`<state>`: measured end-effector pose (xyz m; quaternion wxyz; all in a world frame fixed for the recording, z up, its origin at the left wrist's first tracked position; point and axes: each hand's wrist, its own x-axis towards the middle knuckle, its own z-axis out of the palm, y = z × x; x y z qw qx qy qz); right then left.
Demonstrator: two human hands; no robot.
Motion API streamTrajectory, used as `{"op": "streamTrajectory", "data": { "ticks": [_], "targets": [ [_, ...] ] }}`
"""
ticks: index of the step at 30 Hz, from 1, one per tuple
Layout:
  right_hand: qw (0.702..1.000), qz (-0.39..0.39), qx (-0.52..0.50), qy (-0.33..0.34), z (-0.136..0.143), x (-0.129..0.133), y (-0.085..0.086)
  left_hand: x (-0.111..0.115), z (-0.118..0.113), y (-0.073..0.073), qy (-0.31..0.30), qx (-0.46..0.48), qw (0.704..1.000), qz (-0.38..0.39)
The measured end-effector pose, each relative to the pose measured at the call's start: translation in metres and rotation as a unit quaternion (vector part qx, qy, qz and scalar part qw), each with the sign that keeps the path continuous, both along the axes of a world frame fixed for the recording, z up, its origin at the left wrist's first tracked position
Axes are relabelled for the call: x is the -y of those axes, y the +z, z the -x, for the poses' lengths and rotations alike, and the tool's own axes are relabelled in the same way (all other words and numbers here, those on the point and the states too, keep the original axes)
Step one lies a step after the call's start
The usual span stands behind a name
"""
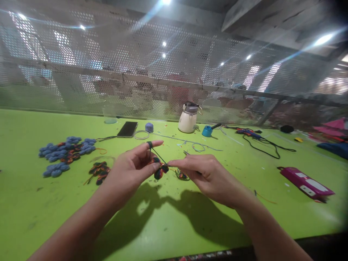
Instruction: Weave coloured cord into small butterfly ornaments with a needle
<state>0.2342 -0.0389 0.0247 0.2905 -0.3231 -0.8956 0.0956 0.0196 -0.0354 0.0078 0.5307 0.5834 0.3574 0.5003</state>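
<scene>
My left hand (136, 165) pinches a small multicoloured crocheted piece (160, 171) between thumb and fingers, above the green table. Dark yarn (160, 156) wraps round its raised index finger and runs down to the piece. My right hand (205, 174) is closed on a thin crochet hook (170, 165), whose tip meets the piece at its right side. Under the right fingers lies a small tangle of multicoloured yarn (182, 175). Left of my left hand are dark multicoloured crocheted flowers (99, 172), and farther left blue crocheted flowers (56, 169) lie in a cluster.
Along the back of the green table (24, 210) are a phone (127, 129), a blue yarn ball (149, 127), a white jar (187, 119) and a blue pot (207, 131). A glue gun with cable (248, 133) and a magenta power strip (306, 183) lie right. Perforated mesh stands behind.
</scene>
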Motion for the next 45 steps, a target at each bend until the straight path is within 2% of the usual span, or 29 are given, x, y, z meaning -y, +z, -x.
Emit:
{"op": "streamTrajectory", "data": {
  "ticks": [9,20,22,25,28,30,31,34,37,40,43,45],
  "targets": [
    [0.999,0.010,0.042,-0.027,0.001,0.004,0.003,0.000,0.001,-0.001,-0.006,-0.028,0.999,-0.022],
    [0.997,0.018,0.044,-0.056,0.006,0.008,0.004,0.002,-0.002,-0.001,0.003,-0.077,0.996,-0.055],
    [0.996,0.012,0.054,-0.065,0.007,0.009,0.003,0.004,-0.003,-0.003,0.018,-0.104,0.991,-0.080],
    [0.995,0.015,0.051,-0.079,0.009,0.007,-0.001,0.007,-0.004,-0.005,0.076,-0.174,0.969,-0.155],
    [0.994,0.068,-0.050,-0.076,0.015,0.004,-0.008,0.009,-0.007,-0.005,0.138,-0.210,0.941,-0.226],
    [0.974,0.146,-0.162,-0.066,0.022,0.002,-0.014,0.011,-0.009,-0.003,0.163,-0.205,0.934,-0.242],
    [0.954,0.196,-0.219,-0.066,0.026,0.001,-0.017,0.012,-0.010,-0.002,0.175,-0.199,0.932,-0.246],
    [0.862,0.341,-0.368,-0.072,0.039,0.002,-0.025,0.016,-0.015,0.000,0.212,-0.168,0.929,-0.253],
    [0.789,0.404,-0.459,-0.063,0.049,0.006,-0.029,0.016,-0.016,0.000,0.212,-0.113,0.951,-0.196],
    [0.766,0.403,-0.499,-0.055,0.054,0.009,-0.032,0.009,-0.013,-0.001,0.119,0.029,0.992,-0.041],
    [0.786,0.379,-0.486,-0.051,0.053,0.008,-0.034,0.002,-0.009,0.001,0.040,0.154,0.985,0.072],
    [0.830,0.328,-0.449,-0.049,0.049,0.005,-0.035,0.000,-0.006,0.003,0.026,0.177,0.979,0.093]
  ]
}}
